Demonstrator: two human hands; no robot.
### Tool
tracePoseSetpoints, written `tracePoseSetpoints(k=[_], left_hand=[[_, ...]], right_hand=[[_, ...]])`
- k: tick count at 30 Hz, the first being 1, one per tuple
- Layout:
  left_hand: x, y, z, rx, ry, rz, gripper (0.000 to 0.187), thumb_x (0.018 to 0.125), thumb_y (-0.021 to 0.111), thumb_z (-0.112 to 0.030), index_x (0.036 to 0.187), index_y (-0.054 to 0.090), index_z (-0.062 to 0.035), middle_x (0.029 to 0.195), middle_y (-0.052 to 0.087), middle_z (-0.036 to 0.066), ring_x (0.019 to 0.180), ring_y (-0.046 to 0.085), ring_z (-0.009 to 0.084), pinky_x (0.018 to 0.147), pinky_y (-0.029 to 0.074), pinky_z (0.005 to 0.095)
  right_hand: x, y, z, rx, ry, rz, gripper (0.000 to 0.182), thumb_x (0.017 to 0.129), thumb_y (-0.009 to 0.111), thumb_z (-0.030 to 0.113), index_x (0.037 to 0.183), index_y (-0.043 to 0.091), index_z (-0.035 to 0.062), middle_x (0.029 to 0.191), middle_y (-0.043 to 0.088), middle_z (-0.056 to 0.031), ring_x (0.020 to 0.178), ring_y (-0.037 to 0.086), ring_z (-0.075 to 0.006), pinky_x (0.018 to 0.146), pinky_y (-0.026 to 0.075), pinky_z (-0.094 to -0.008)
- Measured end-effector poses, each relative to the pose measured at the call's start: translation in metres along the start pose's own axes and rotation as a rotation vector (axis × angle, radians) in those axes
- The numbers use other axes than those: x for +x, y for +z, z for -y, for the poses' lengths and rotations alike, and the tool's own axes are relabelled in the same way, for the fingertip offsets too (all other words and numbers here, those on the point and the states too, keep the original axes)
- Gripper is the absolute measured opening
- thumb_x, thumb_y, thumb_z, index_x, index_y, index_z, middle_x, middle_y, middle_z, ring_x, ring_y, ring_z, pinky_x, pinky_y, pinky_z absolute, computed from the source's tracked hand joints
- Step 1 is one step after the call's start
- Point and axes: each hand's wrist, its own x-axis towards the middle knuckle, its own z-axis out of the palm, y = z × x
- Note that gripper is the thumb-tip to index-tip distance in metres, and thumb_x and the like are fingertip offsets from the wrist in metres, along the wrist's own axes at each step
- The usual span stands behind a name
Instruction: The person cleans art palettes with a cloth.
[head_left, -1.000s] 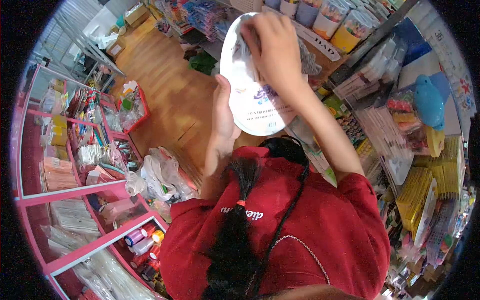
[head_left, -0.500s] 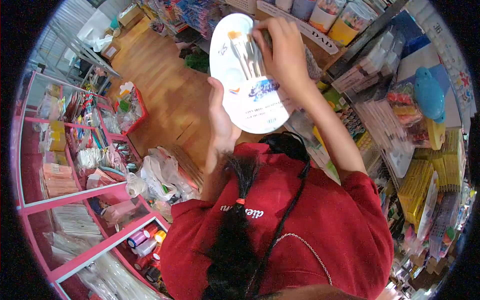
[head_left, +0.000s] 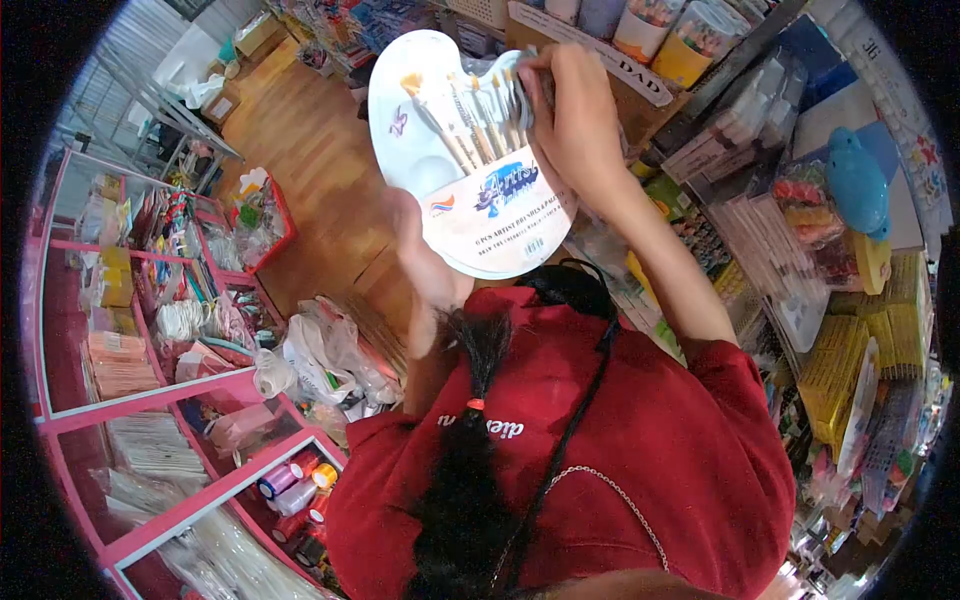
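Observation:
A white paint palette set (head_left: pixel 405 140) is held up in front of me, its printed face toward the camera. Several paintbrushes (head_left: pixel 480 120) lie fanned across it above a printed label (head_left: pixel 510 210). My left hand (head_left: pixel 425 250) grips the lower left edge, thumb along the rim and the other fingers hidden behind. At the upper right edge, my right hand (head_left: pixel 578 115) is closed with thumb and fingertips pinching the set beside the brushes. A handwritten mark shows on the palette's left side.
Pink-framed glass cases (head_left: pixel 150 395) with packets and ribbon spools (head_left: pixel 295 490) stand at left. A red basket (head_left: pixel 285 220) sits on the wooden floor (head_left: pixel 310 130). Shelves at right hold yellow packs (head_left: pixel 840 385) and a blue dolphin-shaped item (head_left: pixel 858 180). Clear tubs (head_left: pixel 700 40) line the top.
The palette set has shifted left and turned more squarely to the camera, so its brushes and label show more clearly. Both hands have stayed on it, the left moving slightly left.

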Motion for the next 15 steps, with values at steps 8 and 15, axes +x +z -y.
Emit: tracePoseSetpoints(k=[8,15], left_hand=[[0.012,-0.018,-0.021,-0.083,0.009,0.015,0.057,0.092,0.035,-0.046,0.121,0.042,0.0025,0.121,0.049,0.016,0.11,0.049,0.0292,0.096,0.036,0.0397],[-0.01,0.009,0.014,-0.029,0.052,0.074,0.059,0.092,0.035,-0.045,0.128,0.033,0.003,0.125,0.044,0.016,0.112,0.047,0.0268,0.095,0.037,0.0378]], right_hand=[[-0.076,0.001,0.038,0.174,-0.011,0.232,0.019,0.069,0.06,-0.005,0.084,0.049,-0.0002,0.085,0.049,-0.0175,0.08,0.049,-0.0338,0.071,0.041,-0.0383],[0.009,-0.007,-0.003,0.094,0.024,-0.036,0.01,0.075,0.055,0.004,0.082,0.049,0.0014,0.08,0.048,-0.0161,0.077,0.046,-0.0356,0.068,0.036,-0.0425]])
